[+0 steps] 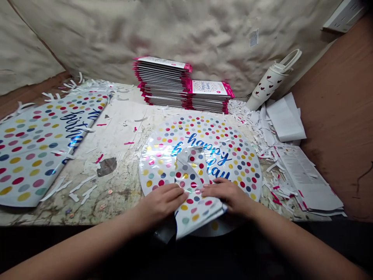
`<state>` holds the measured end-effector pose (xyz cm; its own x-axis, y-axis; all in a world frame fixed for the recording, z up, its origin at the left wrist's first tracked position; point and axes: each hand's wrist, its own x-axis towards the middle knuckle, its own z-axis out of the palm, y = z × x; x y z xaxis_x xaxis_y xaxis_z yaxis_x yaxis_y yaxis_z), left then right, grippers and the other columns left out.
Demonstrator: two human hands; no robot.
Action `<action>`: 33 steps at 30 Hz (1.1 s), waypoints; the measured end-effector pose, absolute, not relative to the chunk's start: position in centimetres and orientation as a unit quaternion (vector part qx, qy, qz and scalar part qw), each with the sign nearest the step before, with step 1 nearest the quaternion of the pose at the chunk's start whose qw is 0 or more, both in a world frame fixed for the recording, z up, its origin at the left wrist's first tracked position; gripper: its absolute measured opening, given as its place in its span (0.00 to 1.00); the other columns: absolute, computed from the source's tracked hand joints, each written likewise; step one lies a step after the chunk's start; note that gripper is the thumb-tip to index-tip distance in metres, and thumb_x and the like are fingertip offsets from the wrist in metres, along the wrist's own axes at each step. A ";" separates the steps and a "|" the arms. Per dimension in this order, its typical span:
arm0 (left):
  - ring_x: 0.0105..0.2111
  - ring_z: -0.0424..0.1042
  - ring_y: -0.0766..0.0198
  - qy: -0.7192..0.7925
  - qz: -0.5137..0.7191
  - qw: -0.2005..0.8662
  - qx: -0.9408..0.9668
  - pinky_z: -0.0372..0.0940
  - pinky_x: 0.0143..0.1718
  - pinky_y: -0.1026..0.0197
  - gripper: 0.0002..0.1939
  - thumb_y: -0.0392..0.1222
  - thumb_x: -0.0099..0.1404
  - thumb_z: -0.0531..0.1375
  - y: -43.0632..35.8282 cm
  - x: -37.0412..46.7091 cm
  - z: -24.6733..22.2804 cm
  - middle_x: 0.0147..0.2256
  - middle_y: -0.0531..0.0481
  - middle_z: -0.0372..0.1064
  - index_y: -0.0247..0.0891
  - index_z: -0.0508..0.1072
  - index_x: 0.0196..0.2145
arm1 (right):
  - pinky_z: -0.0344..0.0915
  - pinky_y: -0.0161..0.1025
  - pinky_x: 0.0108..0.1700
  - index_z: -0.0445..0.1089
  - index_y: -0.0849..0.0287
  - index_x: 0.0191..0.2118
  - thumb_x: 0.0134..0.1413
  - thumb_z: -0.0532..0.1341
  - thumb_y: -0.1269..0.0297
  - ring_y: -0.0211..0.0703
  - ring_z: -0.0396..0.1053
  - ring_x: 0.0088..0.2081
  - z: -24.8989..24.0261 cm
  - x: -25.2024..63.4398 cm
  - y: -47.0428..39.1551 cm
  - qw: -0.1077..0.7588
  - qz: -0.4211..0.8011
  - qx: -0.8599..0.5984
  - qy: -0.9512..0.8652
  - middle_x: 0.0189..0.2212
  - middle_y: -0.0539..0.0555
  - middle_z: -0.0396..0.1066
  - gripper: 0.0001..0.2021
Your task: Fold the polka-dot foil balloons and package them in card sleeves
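A round white foil sheet [244, 155] with coloured dots and blue lettering lies flat at the middle of the table's front. On top of it is a partly folded dotted foil piece [190, 169], its lower part hanging toward the front edge. My left hand [169, 198] presses on the left side of this piece, fingers together. From the right, my right hand [229, 194] rests on the same piece, with its fingers curled over it and the thumb side hidden.
Stacked pink-edged packets [166, 83] stand at the back. More dotted foil [37, 144] lies at left. At right are a white tumbler [266, 87], paper scraps [271, 134] and printed sheets [309, 179]. A brown panel [340, 116] bounds the right side.
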<state>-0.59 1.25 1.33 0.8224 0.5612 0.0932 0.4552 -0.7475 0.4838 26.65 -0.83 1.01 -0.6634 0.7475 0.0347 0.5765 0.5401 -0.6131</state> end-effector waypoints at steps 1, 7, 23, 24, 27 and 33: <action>0.47 0.68 0.58 0.317 0.133 0.273 0.898 0.64 0.49 0.58 0.17 0.34 0.64 0.48 1.5 -0.5 1.5 0.44 0.45 0.72 0.39 0.72 0.46 | 0.61 0.45 0.52 0.71 0.54 0.42 0.55 0.52 0.67 0.44 0.70 0.45 1.2 26.5 -0.3 0.153 0.336 -0.426 -0.826 0.39 0.50 0.75 0.12; 0.18 0.66 0.69 0.569 0.086 0.574 0.582 0.61 0.19 0.69 0.14 0.51 0.58 0.57 5.6 1.6 3.0 0.19 0.55 0.66 0.37 0.68 0.25 | 0.67 0.37 0.25 0.65 0.59 0.28 0.59 0.48 0.58 0.39 0.68 0.21 2.3 24.7 4.2 0.140 0.425 -0.658 -0.606 0.18 0.49 0.67 0.15; 0.35 0.74 0.62 0.624 0.179 0.667 0.366 0.68 0.34 0.63 0.18 0.48 0.56 0.60 6.4 -0.5 5.9 0.36 0.44 0.74 0.34 0.67 0.41 | 0.34 0.59 0.62 0.42 0.44 0.63 0.61 0.39 0.48 0.51 0.32 0.65 -0.2 19.1 5.6 0.039 0.149 -0.535 -0.831 0.66 0.50 0.36 0.26; 0.37 0.74 0.60 0.619 0.170 0.685 0.344 0.69 0.36 0.61 0.19 0.49 0.57 0.60 6.5 -0.6 6.0 0.37 0.43 0.74 0.33 0.67 0.42 | 0.34 0.59 0.62 0.43 0.45 0.63 0.61 0.39 0.48 0.51 0.33 0.65 -0.2 19.0 5.6 0.042 0.148 -0.533 -0.832 0.65 0.50 0.36 0.26; 0.31 0.74 0.63 0.605 0.087 0.703 0.363 0.68 0.30 0.65 0.19 0.52 0.56 0.61 7.0 0.5 5.9 0.28 0.50 0.74 0.34 0.67 0.37 | 0.37 0.57 0.61 0.45 0.47 0.63 0.62 0.37 0.48 0.50 0.37 0.65 0.6 18.9 5.3 0.058 0.130 -0.523 -0.840 0.65 0.50 0.39 0.26; 0.21 0.70 0.68 0.597 0.083 0.673 0.429 0.66 0.23 0.69 0.09 0.44 0.56 0.58 8.3 3.4 6.2 0.19 0.58 0.69 0.38 0.62 0.28 | 0.51 0.41 0.59 0.36 0.53 0.65 0.60 0.41 0.48 0.41 0.35 0.65 3.9 29.0 4.3 0.103 0.060 -0.672 -0.731 0.66 0.50 0.32 0.31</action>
